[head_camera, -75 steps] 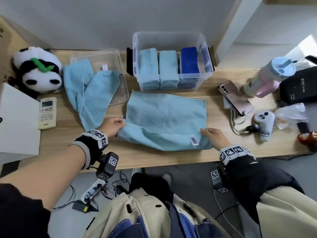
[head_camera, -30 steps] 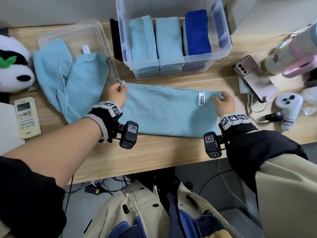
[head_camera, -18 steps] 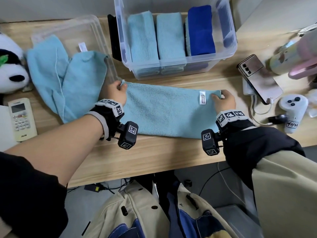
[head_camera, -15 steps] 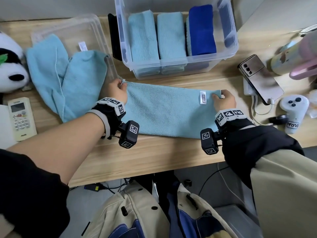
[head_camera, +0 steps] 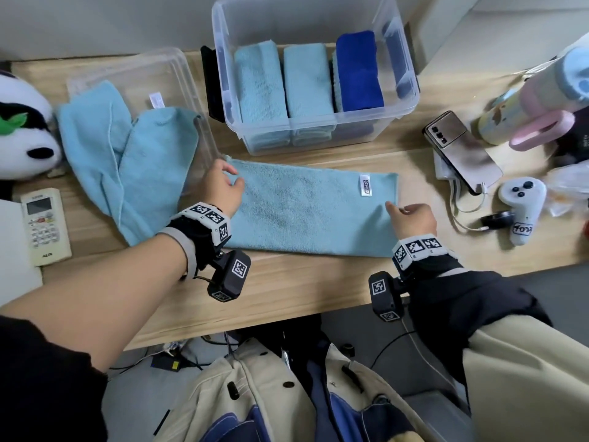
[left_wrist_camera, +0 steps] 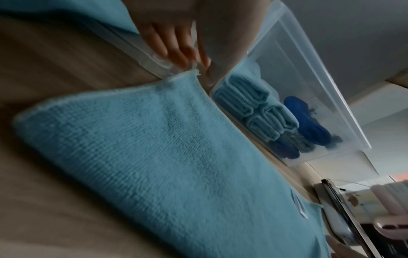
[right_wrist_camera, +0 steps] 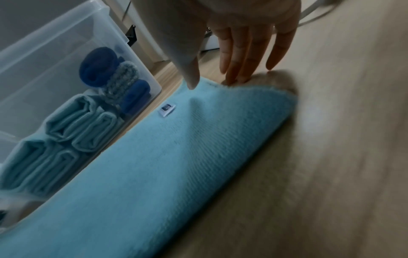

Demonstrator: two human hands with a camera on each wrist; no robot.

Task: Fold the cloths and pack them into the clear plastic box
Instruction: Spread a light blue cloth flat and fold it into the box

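Note:
A light-blue cloth (head_camera: 306, 212), folded in half into a long strip, lies flat on the wooden table in front of the clear plastic box (head_camera: 318, 135). The box holds two folded light-blue cloths (head_camera: 261, 81) and a dark-blue one (head_camera: 358, 71). My left hand (head_camera: 231, 178) rests with relaxed fingers on the strip's left end. The left wrist view shows that hand (left_wrist_camera: 194, 59) just off the far left corner of the cloth (left_wrist_camera: 176, 157). My right hand (head_camera: 398, 210) sits at the right end. In the right wrist view its straight fingers (right_wrist_camera: 238, 69) touch the cloth's edge (right_wrist_camera: 220, 97).
Another loose light-blue cloth (head_camera: 127, 154) lies crumpled over the box lid (head_camera: 165, 68) at the left. A panda toy (head_camera: 22, 129) and a remote (head_camera: 44, 226) sit at the far left. A phone (head_camera: 462, 151), a controller (head_camera: 521, 205) and a bottle (head_camera: 535, 100) crowd the right.
The cloth was folded in half away from me. Both hands have since let go of its far corners and drawn back to the strip's ends, fingers now relaxed.

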